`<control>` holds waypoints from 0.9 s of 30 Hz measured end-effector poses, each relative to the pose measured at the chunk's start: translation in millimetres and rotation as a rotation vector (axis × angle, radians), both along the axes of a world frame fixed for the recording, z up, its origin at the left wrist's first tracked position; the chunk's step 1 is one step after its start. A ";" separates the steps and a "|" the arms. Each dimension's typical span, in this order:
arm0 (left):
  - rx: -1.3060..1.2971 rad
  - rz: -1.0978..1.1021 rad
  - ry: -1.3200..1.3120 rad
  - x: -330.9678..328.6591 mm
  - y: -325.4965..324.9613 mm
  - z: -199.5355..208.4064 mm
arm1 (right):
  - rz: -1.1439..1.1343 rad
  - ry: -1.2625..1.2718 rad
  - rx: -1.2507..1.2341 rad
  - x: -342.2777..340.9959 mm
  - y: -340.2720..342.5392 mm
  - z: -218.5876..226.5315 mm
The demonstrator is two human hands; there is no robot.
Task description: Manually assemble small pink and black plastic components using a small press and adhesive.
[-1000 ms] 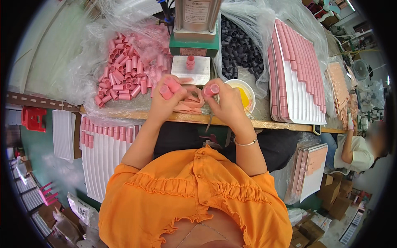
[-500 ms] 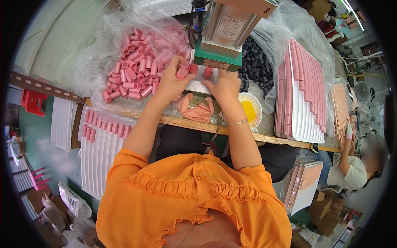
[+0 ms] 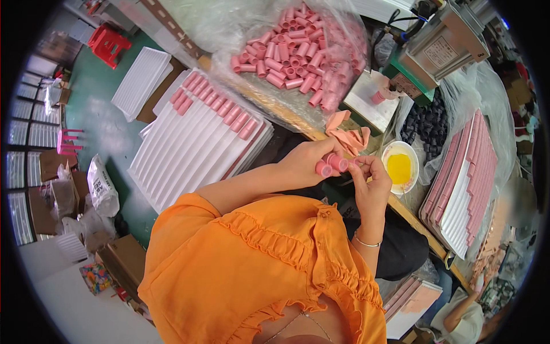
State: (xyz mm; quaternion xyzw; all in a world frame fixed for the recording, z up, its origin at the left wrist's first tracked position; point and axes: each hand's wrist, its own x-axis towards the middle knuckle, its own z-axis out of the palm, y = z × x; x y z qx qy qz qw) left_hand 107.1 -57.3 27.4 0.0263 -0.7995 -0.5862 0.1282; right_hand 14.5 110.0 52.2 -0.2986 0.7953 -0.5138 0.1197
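My left hand (image 3: 309, 161) is closed around a few short pink plastic tubes (image 3: 338, 164), held in front of my chest beyond the bench edge. With thumb and fingertips, my right hand (image 3: 373, 182) pinches at the right end of one of these tubes. Below and left of them lies a stack of white ridged trays (image 3: 172, 148), the top one partly lined with pink tubes along its far side. A press with a green block (image 3: 408, 81) stands at the upper right, and one pink tube sits upright on its base (image 3: 366, 109).
Loose pink tubes (image 3: 286, 54) heap under clear plastic at the back. Dark tubes (image 3: 425, 120) lie right of the press. A white bowl of yellow stuff (image 3: 415, 172) and peach scraps (image 3: 350, 140) line the bench edge. Filled trays (image 3: 458, 183) lean at right; a co-worker (image 3: 458, 318) sits beyond.
My view has turned left toward the tray stack. Both hands have drawn back from the press with the tubes in the left, and the right hand has come to meet them.
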 end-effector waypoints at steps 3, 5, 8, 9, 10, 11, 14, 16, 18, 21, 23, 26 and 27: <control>-0.036 0.061 -0.036 26.8 -10.4 1.7 | 0.050 0.089 0.056 10.7 -11.7 5.0; -0.065 0.171 -0.100 50.5 -35.9 7.2 | 0.158 0.243 0.020 16.1 -15.5 8.2; -0.376 0.661 -0.172 97.3 -109.9 -12.5 | 0.052 0.085 -0.016 14.5 -5.2 18.4; -0.502 0.807 -0.189 119.7 -141.6 -34.4 | -0.012 0.016 -0.089 10.9 0.0 18.5; -0.551 0.935 -0.196 140.8 -165.2 -46.5 | -0.053 0.031 -0.067 4.9 7.3 17.1; -0.613 1.010 -0.194 155.2 -181.4 -52.3 | -0.103 0.049 -0.038 -1.6 15.1 16.7; -0.718 1.097 -0.185 169.1 -207.7 -69.6 | -0.176 0.076 -0.027 -13.2 27.4 15.4; -0.755 1.104 -0.177 170.4 -211.1 -82.7 | -0.192 0.096 -0.043 -17.6 32.7 13.5; -0.765 1.138 -0.159 158.7 -201.9 -90.4 | -0.198 0.106 -0.028 -18.5 34.5 13.0; -0.680 1.148 -0.082 154.6 -194.0 -104.6 | -0.212 0.107 -0.020 -20.3 37.6 10.3; -0.581 1.224 0.030 149.7 -205.0 -125.7 | -0.229 0.100 -0.025 -22.1 38.8 10.4; -0.122 1.401 0.276 133.9 -216.2 -117.6 | -0.236 0.098 -0.005 -21.8 43.1 14.4; 0.245 1.479 0.411 128.5 -216.4 -112.4 | -0.238 0.090 -0.010 -22.6 44.8 15.1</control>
